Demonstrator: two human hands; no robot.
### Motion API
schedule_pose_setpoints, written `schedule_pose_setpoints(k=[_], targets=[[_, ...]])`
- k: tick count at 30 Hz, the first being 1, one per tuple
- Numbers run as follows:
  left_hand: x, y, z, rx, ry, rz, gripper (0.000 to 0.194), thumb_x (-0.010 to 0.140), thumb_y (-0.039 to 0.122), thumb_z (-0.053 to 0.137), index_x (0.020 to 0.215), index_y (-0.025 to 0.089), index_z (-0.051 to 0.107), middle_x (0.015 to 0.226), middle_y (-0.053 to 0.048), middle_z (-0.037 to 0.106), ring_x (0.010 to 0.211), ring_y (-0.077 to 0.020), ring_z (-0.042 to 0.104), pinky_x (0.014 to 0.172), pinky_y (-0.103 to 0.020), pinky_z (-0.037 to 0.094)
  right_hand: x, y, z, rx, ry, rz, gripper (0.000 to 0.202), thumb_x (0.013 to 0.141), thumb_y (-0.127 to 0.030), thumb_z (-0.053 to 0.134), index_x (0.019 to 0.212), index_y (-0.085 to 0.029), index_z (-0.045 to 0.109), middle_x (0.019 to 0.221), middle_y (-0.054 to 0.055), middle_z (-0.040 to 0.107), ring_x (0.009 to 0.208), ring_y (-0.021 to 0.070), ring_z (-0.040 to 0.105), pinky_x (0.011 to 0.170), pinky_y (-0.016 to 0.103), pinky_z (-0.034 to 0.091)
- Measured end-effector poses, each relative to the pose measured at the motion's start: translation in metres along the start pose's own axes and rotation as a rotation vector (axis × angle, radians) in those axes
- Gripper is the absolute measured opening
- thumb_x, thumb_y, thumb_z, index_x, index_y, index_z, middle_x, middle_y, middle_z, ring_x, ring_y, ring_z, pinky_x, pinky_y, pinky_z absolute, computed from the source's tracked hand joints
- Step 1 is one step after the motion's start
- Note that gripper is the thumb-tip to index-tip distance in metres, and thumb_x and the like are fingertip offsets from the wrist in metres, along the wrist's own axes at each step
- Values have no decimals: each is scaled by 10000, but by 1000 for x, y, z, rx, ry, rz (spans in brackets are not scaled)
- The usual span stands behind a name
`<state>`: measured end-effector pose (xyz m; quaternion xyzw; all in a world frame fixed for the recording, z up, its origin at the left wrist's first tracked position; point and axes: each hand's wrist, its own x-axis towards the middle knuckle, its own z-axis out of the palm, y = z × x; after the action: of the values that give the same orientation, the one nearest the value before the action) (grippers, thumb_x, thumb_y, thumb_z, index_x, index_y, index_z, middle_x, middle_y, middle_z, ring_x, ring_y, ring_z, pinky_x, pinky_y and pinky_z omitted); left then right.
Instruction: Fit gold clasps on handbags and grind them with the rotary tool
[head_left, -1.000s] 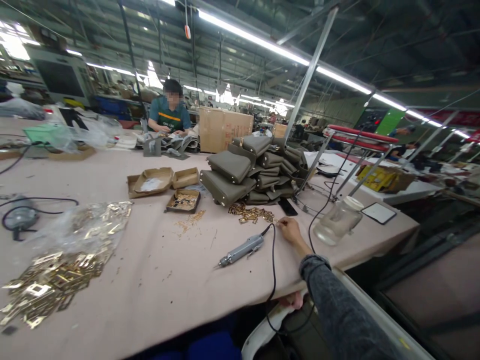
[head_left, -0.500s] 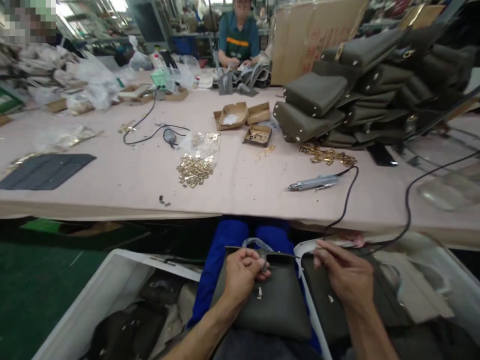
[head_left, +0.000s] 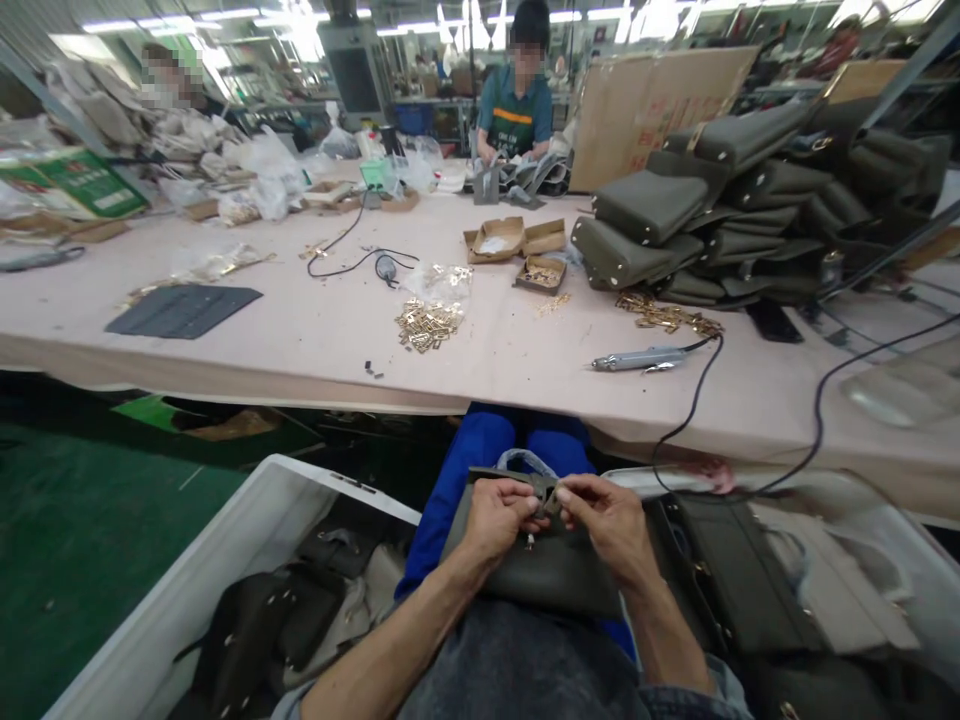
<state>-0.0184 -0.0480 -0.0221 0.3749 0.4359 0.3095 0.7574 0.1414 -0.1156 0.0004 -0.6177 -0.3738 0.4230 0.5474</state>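
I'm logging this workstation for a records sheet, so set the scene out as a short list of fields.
Left hand: pinching at the upper front of a dark bag
Right hand: pinching at the same area, close to the left
Grip detail: too small to tell
Bag position: on the person's lap
On the table: grey corded tool, gold-coloured metal pieces, stacked bags
Beside the lap: left white bin and right white bin, both holding bags
Across the table: co-worker near a cardboard box
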Motion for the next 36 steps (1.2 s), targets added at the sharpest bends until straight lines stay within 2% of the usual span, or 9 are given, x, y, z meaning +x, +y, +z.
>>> schedule_pose_setpoints(k=[4, 13, 22, 31, 36], targets=[[-6, -3, -4, 4, -33, 22, 336, 621, 305, 895, 816, 67, 759, 708, -121, 770, 567, -205, 725, 565, -281, 600, -5, 0, 8, -59, -122, -15, 289, 865, -460, 757, 932, -179, 778, 759, 48, 686, 635, 191, 663, 559, 292, 566], [-6, 4, -5, 7, -158, -3, 293, 666, 256, 835, 879, 57, 800, 745, -150, 786, 620, -209, 750, 590, -249, 593, -4, 8, 16, -205, -2, -36, 297, 862, -485, 743, 918, -198, 797, 769, 43, 654, 628, 190, 643, 544, 293, 535], [9, 15, -20, -48, -222, -98, 325, 678, 253, 825, 918, 34, 812, 783, -181, 791, 658, -228, 769, 628, -247, 609, 17, 15, 25, -373, -32, -68, 250, 892, -441, 728, 931, -210, 814, 821, 67, 701, 700, 194, 643, 618, 289, 493], [21, 6, -22, -62, -110, -209, 453, 598, 368, 941, 895, 50, 815, 784, -172, 794, 661, -250, 767, 657, -300, 636, 20, 18, 36, -520, -52, -200, 198, 980, -295, 625, 987, -223, 809, 794, 43, 632, 726, 181, 600, 656, 304, 456], [25, 0, -19, -97, -44, -205, 497, 617, 440, 944, 896, 54, 801, 781, -155, 787, 626, -212, 739, 639, -298, 629, 15, 18, 41, -529, -34, -168, 241, 1004, -245, 578, 1128, -249, 785, 873, 53, 657, 788, 187, 630, 693, 311, 491]])
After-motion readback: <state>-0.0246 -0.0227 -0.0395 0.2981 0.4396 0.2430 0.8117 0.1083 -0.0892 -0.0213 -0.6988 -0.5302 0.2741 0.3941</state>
